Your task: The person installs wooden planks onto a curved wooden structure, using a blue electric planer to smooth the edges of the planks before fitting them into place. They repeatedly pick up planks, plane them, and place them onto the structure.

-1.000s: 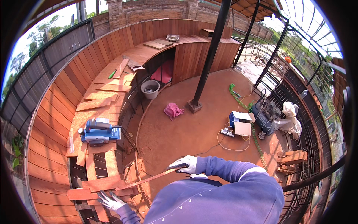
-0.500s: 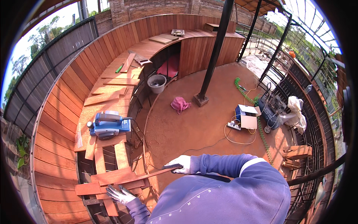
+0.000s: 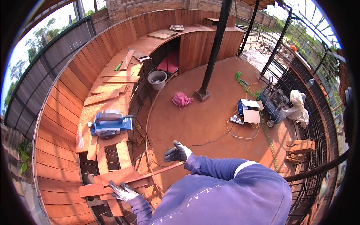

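My left hand (image 3: 123,191), in a white glove with dark fingertips, lies with its fingers stretched out on a stack of reddish-brown boards (image 3: 116,175). A long thin wooden strip (image 3: 159,172) runs from the stack towards my right side, its near end by my right forearm. Just above that strip is my right hand (image 3: 177,152), gloved the same way. Its thumb is raised and its fingers point left, apart from the wood, holding nothing. A blue electric planer (image 3: 110,125) rests on the bench boards beyond the stack.
A curved wooden bench (image 3: 112,77) carries loose planks, a handsaw (image 3: 143,58) and a green-handled tool (image 3: 118,66). Gaps show in the frame beside the stack. On the floor are a grey bucket (image 3: 156,79), pink bag (image 3: 182,100), open box (image 3: 249,112), cables and compressor (image 3: 273,103). A black post (image 3: 214,52) stands mid-floor.
My right hand has let go of the strip's end and lifted away from it, fingers now spread. My left hand stays on the boards. The view has shifted slightly.
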Tool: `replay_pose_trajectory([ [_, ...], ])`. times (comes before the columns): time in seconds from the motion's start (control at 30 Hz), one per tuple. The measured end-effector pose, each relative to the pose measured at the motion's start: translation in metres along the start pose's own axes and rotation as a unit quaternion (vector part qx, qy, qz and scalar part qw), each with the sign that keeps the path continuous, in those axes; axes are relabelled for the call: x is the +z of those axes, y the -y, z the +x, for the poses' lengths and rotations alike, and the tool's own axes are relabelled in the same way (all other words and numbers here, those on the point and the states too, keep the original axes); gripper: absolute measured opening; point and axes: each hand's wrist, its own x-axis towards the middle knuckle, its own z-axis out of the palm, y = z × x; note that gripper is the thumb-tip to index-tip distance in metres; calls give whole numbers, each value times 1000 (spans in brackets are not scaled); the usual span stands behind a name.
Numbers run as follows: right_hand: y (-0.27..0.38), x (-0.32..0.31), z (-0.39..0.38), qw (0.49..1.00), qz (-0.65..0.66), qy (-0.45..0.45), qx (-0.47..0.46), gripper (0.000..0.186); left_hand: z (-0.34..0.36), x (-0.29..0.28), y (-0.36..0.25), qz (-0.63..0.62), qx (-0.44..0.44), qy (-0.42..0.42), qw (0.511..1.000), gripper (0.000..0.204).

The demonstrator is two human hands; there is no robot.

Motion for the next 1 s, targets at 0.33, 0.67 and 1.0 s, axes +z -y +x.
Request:
replay_pose_trajectory([
  [0.33,1,-3,11,972,-199,119,46,33,2,-11,-20,-40,-7,-15,999,47],
  [0.67,68,11,50,819,-515,254,8,29,4,-7,-26,-33,-24,-25,999,46],
  [1.0,160,107,220,777,-501,324,-200,42,-7,22,-98,-221,-303,-177,910,79],
])
